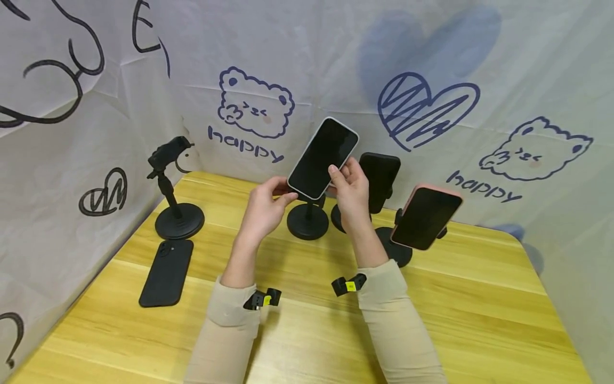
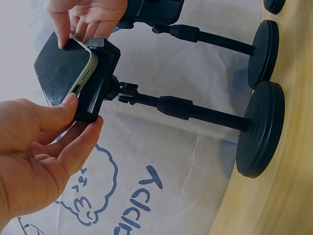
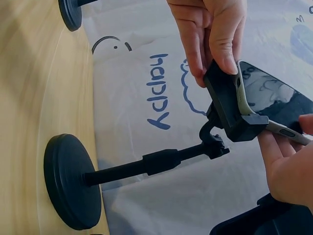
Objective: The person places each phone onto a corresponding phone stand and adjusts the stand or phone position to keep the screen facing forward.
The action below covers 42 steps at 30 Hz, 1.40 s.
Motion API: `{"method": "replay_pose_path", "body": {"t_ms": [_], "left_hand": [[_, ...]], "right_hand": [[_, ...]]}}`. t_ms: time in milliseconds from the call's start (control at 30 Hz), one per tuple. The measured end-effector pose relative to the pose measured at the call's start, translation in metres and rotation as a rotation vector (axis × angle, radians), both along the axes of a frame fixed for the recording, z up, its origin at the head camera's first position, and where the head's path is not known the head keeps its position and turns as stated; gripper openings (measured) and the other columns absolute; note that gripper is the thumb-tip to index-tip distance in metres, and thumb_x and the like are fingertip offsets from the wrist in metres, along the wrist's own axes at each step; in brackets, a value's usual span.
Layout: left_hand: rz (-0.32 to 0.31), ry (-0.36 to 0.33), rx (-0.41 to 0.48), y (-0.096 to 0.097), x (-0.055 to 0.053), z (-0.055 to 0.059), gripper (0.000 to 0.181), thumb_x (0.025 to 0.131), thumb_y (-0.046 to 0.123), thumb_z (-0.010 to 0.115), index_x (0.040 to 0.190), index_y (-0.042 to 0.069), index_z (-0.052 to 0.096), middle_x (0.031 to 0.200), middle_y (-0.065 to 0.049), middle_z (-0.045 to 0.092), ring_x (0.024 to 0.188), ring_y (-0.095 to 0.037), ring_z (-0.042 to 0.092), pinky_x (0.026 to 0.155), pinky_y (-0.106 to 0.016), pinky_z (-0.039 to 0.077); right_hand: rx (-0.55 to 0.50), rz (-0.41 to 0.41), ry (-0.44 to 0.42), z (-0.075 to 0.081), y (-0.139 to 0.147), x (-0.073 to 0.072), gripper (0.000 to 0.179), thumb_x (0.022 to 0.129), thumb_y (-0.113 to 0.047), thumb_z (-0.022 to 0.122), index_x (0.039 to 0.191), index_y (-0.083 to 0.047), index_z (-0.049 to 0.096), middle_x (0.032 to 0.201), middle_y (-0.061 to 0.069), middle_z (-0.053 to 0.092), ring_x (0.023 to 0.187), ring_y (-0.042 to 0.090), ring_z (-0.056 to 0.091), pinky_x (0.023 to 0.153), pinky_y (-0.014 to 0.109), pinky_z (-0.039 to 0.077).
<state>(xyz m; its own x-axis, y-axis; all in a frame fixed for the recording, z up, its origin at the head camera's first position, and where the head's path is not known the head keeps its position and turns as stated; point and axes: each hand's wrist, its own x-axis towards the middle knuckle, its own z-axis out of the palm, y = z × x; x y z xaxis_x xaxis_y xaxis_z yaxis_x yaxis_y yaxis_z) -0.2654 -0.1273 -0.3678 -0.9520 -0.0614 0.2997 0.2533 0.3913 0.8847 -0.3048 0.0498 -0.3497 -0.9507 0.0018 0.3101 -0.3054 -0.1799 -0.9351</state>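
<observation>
A smartphone with a pale rim and dark screen (image 1: pixel 323 158) is tilted above the middle black phone stand (image 1: pixel 308 223). My right hand (image 1: pixel 352 194) holds its right edge, thumb over the screen side and fingers behind. At the lower left corner, my left hand (image 1: pixel 264 209) pinches the stand's clamp (image 2: pixel 93 100), its thumb at the phone's bottom edge and fingers under the clamp. In the right wrist view, part of the phone (image 3: pixel 274 93) lies against one clamp jaw, with its bottom end raised off the clamp's back.
To the right, one stand holds a black phone (image 1: pixel 380 178) and another a pink-rimmed phone (image 1: pixel 427 217). At left stands a phone stand without a phone (image 1: pixel 178 220), with a black phone lying face down (image 1: pixel 166 273) before it. White drawn-on sheeting (image 1: pixel 336 69) borders the wooden table (image 1: pixel 307 341).
</observation>
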Motion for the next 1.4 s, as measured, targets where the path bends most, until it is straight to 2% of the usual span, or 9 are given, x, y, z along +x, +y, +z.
{"method": "replay_pose_path", "body": {"t_ms": [100, 233, 367, 500, 700, 867, 1033, 1267, 1400], "left_hand": [[0.010, 0.001, -0.006, 0.001, 0.000, -0.001, 0.025, 0.099, 0.009, 0.072, 0.122, 0.000, 0.070, 0.116, -0.015, 0.072, 0.112, -0.029, 0.067, 0.101, -0.042, 0.057], [0.018, -0.001, -0.015, 0.000, 0.001, -0.001, 0.024, 0.099, 0.009, 0.072, 0.122, 0.001, 0.070, 0.116, -0.015, 0.072, 0.112, -0.029, 0.067, 0.100, -0.042, 0.057], [0.012, 0.003, -0.022, 0.000, 0.001, -0.001, 0.024, 0.099, 0.009, 0.072, 0.122, 0.001, 0.070, 0.115, -0.015, 0.072, 0.112, -0.029, 0.067, 0.100, -0.042, 0.057], [0.007, 0.011, -0.031, -0.001, 0.001, -0.001, 0.025, 0.098, 0.010, 0.074, 0.121, 0.001, 0.071, 0.112, -0.013, 0.072, 0.109, -0.027, 0.068, 0.099, -0.041, 0.057], [0.018, 0.040, -0.050, -0.004, 0.002, -0.001, 0.027, 0.093, 0.011, 0.080, 0.118, 0.002, 0.074, 0.108, -0.012, 0.075, 0.103, -0.025, 0.072, 0.094, -0.038, 0.060], [0.020, 0.075, -0.058, -0.007, 0.001, -0.002, 0.027, 0.090, 0.009, 0.083, 0.115, 0.001, 0.077, 0.103, -0.012, 0.077, 0.096, -0.024, 0.075, 0.087, -0.037, 0.062], [0.006, 0.071, -0.034, -0.009, 0.001, -0.002, 0.028, 0.088, 0.006, 0.083, 0.114, 0.000, 0.077, 0.103, -0.013, 0.077, 0.092, -0.024, 0.076, 0.083, -0.036, 0.063], [0.004, 0.074, -0.016, -0.011, 0.001, -0.002, 0.027, 0.088, 0.006, 0.083, 0.114, -0.001, 0.077, 0.103, -0.013, 0.077, 0.091, -0.023, 0.076, 0.083, -0.034, 0.063], [0.004, 0.075, 0.000, -0.014, 0.001, -0.003, 0.027, 0.088, 0.006, 0.082, 0.114, -0.001, 0.077, 0.102, -0.014, 0.077, 0.092, -0.023, 0.077, 0.082, -0.032, 0.063]], "right_hand": [[0.011, 0.050, 0.012, -0.002, 0.000, 0.000, 0.039, 0.104, -0.001, 0.059, 0.141, -0.002, 0.050, 0.133, 0.018, 0.065, 0.102, 0.018, 0.069, 0.084, 0.028, 0.061], [0.082, 0.083, 0.042, -0.006, 0.000, -0.001, 0.056, 0.099, 0.006, 0.064, 0.149, -0.003, 0.040, 0.144, 0.016, 0.060, 0.117, 0.025, 0.065, 0.094, 0.031, 0.059], [0.128, 0.089, 0.074, -0.007, 0.002, -0.002, 0.058, 0.099, 0.008, 0.064, 0.149, -0.001, 0.038, 0.145, 0.018, 0.059, 0.121, 0.030, 0.063, 0.101, 0.035, 0.056], [0.159, 0.095, 0.100, -0.009, 0.004, -0.004, 0.053, 0.099, 0.008, 0.063, 0.146, 0.001, 0.039, 0.143, 0.020, 0.060, 0.114, 0.028, 0.066, 0.095, 0.029, 0.058], [0.196, 0.102, 0.126, -0.011, 0.009, -0.006, 0.049, 0.100, 0.007, 0.062, 0.143, 0.002, 0.039, 0.140, 0.022, 0.061, 0.097, 0.017, 0.066, 0.084, 0.021, 0.058], [0.246, 0.113, 0.162, -0.013, 0.013, -0.007, 0.048, 0.101, 0.006, 0.062, 0.143, 0.003, 0.038, 0.140, 0.024, 0.061, 0.086, 0.013, 0.063, 0.077, 0.020, 0.056], [0.259, 0.137, 0.173, -0.014, 0.016, -0.008, 0.048, 0.100, 0.006, 0.062, 0.142, 0.003, 0.038, 0.141, 0.024, 0.060, 0.084, 0.012, 0.064, 0.080, 0.019, 0.058], [0.273, 0.165, 0.196, -0.014, 0.017, -0.010, 0.046, 0.101, 0.007, 0.061, 0.140, 0.004, 0.037, 0.138, 0.027, 0.060, 0.071, 0.013, 0.057, 0.063, 0.018, 0.050], [0.286, 0.164, 0.197, -0.014, 0.016, -0.010, 0.048, 0.100, 0.007, 0.061, 0.141, 0.004, 0.037, 0.138, 0.026, 0.060, 0.069, 0.012, 0.055, 0.062, 0.019, 0.049]]}}
